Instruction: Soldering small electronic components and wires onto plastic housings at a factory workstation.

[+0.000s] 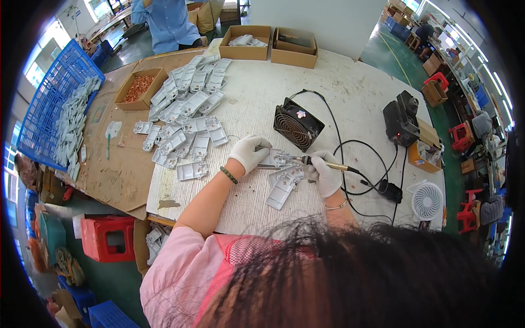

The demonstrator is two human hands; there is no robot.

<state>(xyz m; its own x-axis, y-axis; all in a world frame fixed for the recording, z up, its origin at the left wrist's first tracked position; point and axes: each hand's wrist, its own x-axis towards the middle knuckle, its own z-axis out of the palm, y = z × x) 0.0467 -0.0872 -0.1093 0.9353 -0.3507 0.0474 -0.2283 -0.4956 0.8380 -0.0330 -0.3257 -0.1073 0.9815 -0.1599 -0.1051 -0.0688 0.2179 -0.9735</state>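
Note:
My left hand, in a white glove, has its fingers closed at the left edge of a light grey plastic housing; whether a thin wire is also pinched there is too small to tell. In my gloved right hand is a soldering iron, its tip pointing left at the small metal parts on the housing's right end. Just nearer to me, more grey housings lie on the white table. Beyond my hands stands a black square fan with a round grille.
A large pile of grey housings covers the table's left part. Around it stand a box of copper-coloured parts and a blue crate. At right are a black soldering station, looping cable and a small white fan. A person in blue is beyond.

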